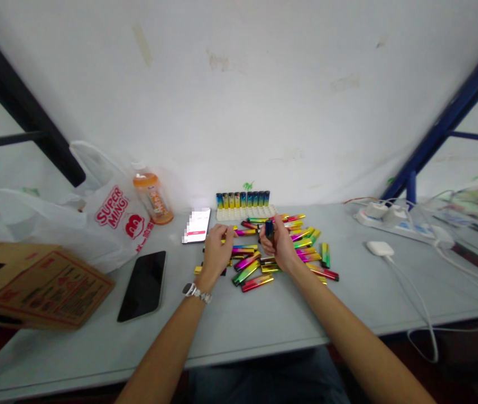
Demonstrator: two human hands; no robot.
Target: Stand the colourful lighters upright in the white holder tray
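Note:
My right hand (281,244) is closed around a dark blue lighter (269,229), held upright above a loose pile. My left hand (219,247) rests low at the pile's left side with its fingers curled; what lies under them is mostly hidden. Shiny lighters in pink, gold, green and red, such as the red-gold lighter (257,283), are scattered between and around both hands. Behind them sits a white tray (245,213) with rows of holes. A row of blue and yellow lighters (243,200) stands upright along its back.
A lit phone (197,225) lies left of the tray, and a dark phone (142,286) nearer the front. Farther left are an orange drink bottle (154,196), a white plastic bag (108,224) and a cardboard box (45,286). To the right lie a power strip (403,224) and a charger (380,248) with cables.

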